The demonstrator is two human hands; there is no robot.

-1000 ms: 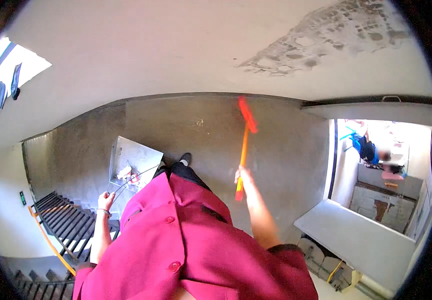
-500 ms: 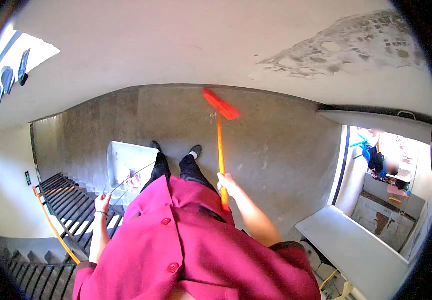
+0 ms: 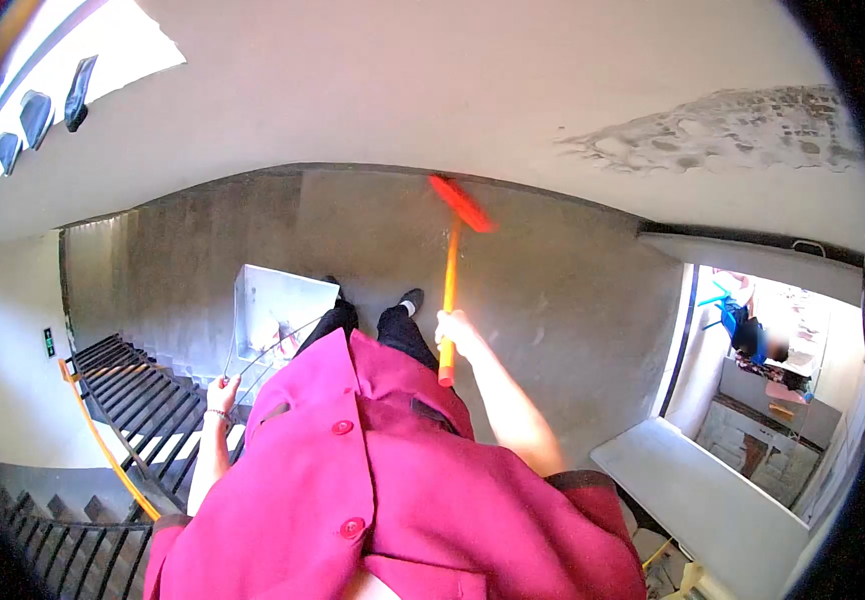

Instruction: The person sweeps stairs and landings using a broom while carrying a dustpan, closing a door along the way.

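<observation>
My right hand (image 3: 461,332) is wrapped round the orange handle of a broom (image 3: 450,290). The broom's red head lies on the grey floor close to the foot of the wall, slightly blurred. My left hand (image 3: 222,393) is closed on the thin wire handle of a dustpan (image 3: 288,297). The dustpan is a large, pale metal scoop standing on the floor to the left of my feet. Some whitish and reddish litter shows inside it. Its wire handle runs from the pan up to my fingers.
A staircase with black railings (image 3: 143,400) and a yellow handrail (image 3: 113,455) drops away at the left. On the right are a doorway and a pale board (image 3: 703,480). A person (image 3: 753,335) is beyond the doorway. The far wall (image 3: 453,90) has a peeling patch.
The view has shifted a little. My right hand has raised the broom handle, so its lower end now shows clear of my clothes. The dustpan stays beside my feet in my left hand.
</observation>
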